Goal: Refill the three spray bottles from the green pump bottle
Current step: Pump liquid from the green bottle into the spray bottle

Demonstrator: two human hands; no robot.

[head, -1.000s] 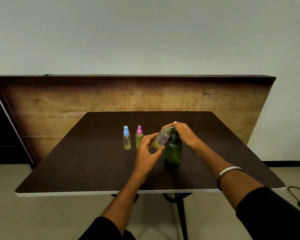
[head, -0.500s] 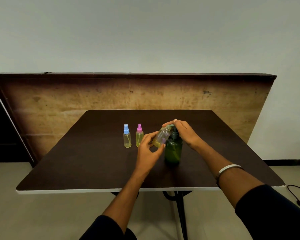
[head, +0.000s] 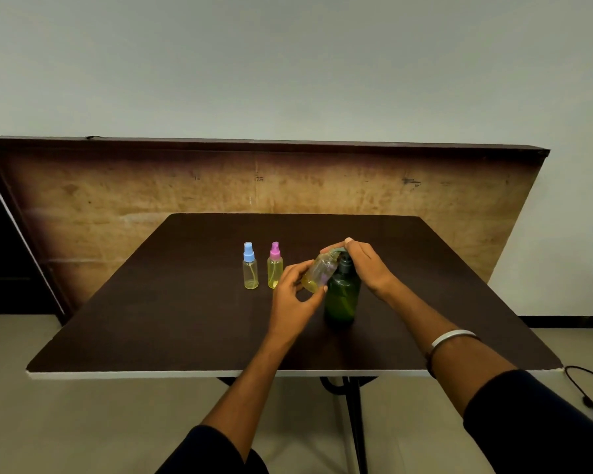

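While little has shifted over the last second, worth noting: same pose throughout, only the head camera drifting slightly. Seen from above and behind: left hand (head: 293, 299) curled round an uncapped clear spray bottle (head: 317, 276), holding it tilted with its open neck up under the nozzle of the green pump bottle (head: 342, 292). Right hand (head: 365, 265) laid over the pump head, fingers bent across the top, thumb reaching toward the nozzle; pressing down or merely resting cannot be told. Green pump bottle upright on the dark bench (head: 172, 323), right of centre, touching the tilted bottle at the neck. Yellowish liquid lying in the low end of the held bottle; level hard to judge. Unchanged pose likely means pumping under way on this third bottle, filling not finished.

Further left, standing upright and just apart from each other: a blue-capped spray bottle (head: 250, 266) and a pink-capped spray bottle (head: 275, 265), both capped, both holding some yellowish liquid, so probably dealt with already. Loose cap of the held bottle not seen.

No brand, label or legible writing on any bottle. Faint dark marks on the wooden board (head: 117, 196) behind the bench, too small to read.
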